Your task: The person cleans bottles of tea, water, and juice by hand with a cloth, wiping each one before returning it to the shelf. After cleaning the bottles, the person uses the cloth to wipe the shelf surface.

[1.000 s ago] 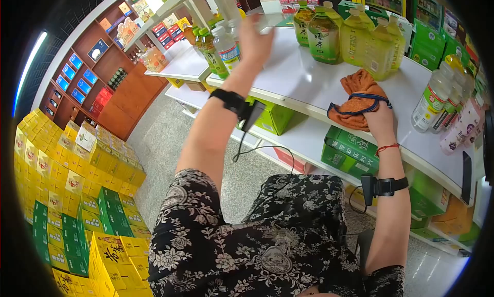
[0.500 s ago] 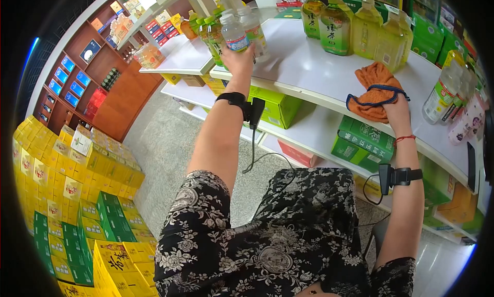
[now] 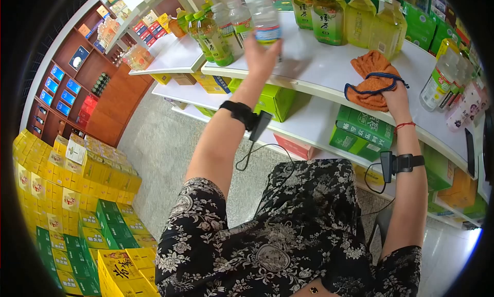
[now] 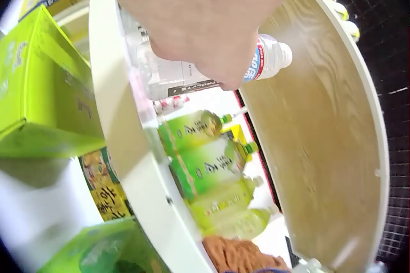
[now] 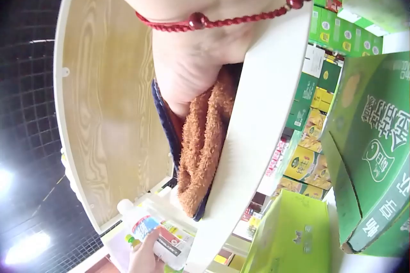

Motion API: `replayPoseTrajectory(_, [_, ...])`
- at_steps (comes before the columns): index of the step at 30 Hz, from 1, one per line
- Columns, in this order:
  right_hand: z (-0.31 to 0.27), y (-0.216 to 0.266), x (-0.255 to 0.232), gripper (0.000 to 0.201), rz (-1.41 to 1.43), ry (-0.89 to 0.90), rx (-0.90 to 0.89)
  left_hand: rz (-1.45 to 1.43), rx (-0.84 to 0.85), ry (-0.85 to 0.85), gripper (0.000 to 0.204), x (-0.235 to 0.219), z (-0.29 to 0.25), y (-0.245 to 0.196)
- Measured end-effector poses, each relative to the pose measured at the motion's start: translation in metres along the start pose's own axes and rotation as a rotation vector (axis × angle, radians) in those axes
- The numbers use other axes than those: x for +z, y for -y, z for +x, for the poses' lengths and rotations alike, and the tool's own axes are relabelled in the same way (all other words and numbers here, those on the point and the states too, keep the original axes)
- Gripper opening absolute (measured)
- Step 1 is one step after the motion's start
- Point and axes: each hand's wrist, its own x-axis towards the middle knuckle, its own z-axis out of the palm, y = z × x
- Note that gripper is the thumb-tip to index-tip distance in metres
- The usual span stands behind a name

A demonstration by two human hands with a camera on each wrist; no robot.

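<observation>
My left hand (image 3: 261,57) grips a clear plastic bottle (image 3: 267,23) with a blue and red label, above the front part of the white shelf top (image 3: 314,65). In the left wrist view the fingers wrap round the bottle (image 4: 272,55), and its white cap shows. Beside it on the left stand other clear bottles (image 3: 239,14) and green tea bottles (image 3: 208,37). My right hand (image 3: 399,102) holds a bunched orange cloth (image 3: 373,81) with a navy edge, against the shelf top near its front edge. The cloth partly hides the right fingers.
Big green tea bottles (image 3: 328,19) and yellow-green drink bottles (image 3: 387,29) stand behind the cloth. Clear bottles (image 3: 437,83) and a pink bottle (image 3: 465,109) are at the right end. Green cartons (image 3: 360,135) fill the lower shelf. Stacked yellow boxes (image 3: 67,178) stand on the left floor.
A second ago my left hand was raised, fingers blurred, near the bottles. Half a second ago it gripped a bottle there; now it holds one farther right. The right hand keeps hold of the cloth.
</observation>
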Motion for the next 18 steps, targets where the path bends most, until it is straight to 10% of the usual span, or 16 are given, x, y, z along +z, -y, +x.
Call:
replayPoseTrajectory(7, [-0.006, 0.010, -0.001, 0.037, -0.027, -0.057, -0.015, -0.637, -0.202, 0.369, 0.062, 0.045, -0.049, -0.136])
replayPoseTrajectory(13, [-0.011, 0.021, -0.004, 0.036, 0.137, -0.003, -0.022, -0.437, 0.035, 0.328, 0.065, 0.091, -0.073, -0.137])
replayPoseTrajectory(18, [-0.008, 0.013, -0.001, 0.036, 0.036, -0.048, -0.004, -0.631, -0.178, 0.442, 0.064, 0.088, -0.065, -0.126])
